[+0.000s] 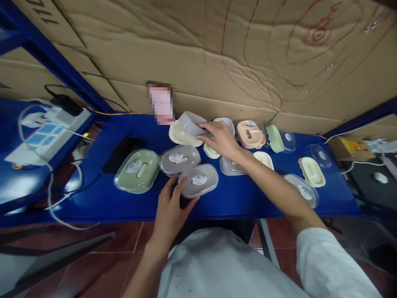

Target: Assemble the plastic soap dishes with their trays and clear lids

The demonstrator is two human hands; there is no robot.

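Note:
My left hand (173, 205) is at the table's front, its fingers and thumb closed around the left end of a grey oval box with a clear lid (200, 180) and a round sticker. My right hand (221, 138) reaches to the back and pinches the rim of an open grey plastic container (190, 124), tilted above a cream tray (180, 134). A second lidded grey box (178, 159) and a lidded green box (136, 169) lie left of my left hand. Under my right forearm another clear-lidded grey box (232, 165) is partly hidden.
On the blue table (242, 203) stand a peach box (249, 134), a green container (275, 138), a cream tray (312, 171) and clear lids (305, 192). A phone (161, 102) leans on the cardboard wall (186, 54). A power strip (49, 136) with cables is at the left.

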